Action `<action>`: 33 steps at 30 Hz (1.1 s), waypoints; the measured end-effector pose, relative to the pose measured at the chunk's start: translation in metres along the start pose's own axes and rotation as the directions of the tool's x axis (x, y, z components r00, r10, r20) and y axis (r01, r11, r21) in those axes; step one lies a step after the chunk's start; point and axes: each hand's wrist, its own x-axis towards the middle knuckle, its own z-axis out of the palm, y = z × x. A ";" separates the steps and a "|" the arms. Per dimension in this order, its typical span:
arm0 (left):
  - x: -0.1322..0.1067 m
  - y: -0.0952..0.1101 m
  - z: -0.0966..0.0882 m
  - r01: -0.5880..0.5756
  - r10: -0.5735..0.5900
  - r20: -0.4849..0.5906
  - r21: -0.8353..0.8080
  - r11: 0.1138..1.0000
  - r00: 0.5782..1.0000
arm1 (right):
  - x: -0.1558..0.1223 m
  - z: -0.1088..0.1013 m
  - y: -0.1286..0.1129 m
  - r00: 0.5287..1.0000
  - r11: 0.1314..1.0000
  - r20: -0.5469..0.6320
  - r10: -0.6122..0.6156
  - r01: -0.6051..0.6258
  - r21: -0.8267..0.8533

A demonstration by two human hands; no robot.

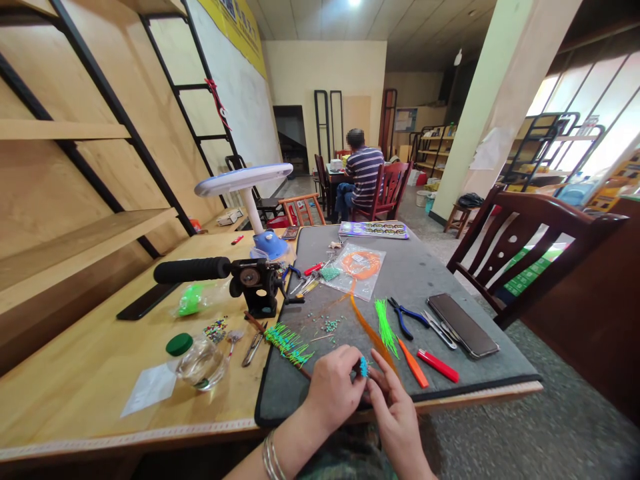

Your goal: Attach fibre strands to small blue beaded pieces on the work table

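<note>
The left hand (333, 390) is pinching a small turquoise beaded piece (363, 366) just above the grey felt mat (285, 400). The right hand (395, 423) is equally near, and its fingers (379, 363) seem to touch the piece from the other side, but the view is too small to be sure, and I cannot tell its long axis. Long orange strands (371, 337) run toward the hands from a clear plastic bag (335, 280) holding coiled orange cord (357, 265). Further left stands a glass jar (200, 365) with some clear liquid (203, 370), its green lid (179, 344) just beside it.

Craft wkshop, pliers (403, 317) & beads (330, 325) on grey mat (410, 280), wood shelves (65, 130)
</note>
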 end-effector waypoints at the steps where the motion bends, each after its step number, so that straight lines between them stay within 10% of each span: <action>1: 0.000 0.000 0.000 -0.001 0.001 0.001 0.002 1.000 1.000 | 0.000 0.000 0.000 1.000 1.000 0.002 0.006 -0.006 0.000; 33: 0.002 -0.008 0.002 -0.039 0.040 -0.021 0.045 0.998 0.999 | 0.006 0.003 0.009 1.000 0.997 -0.010 -0.005 0.004 -0.078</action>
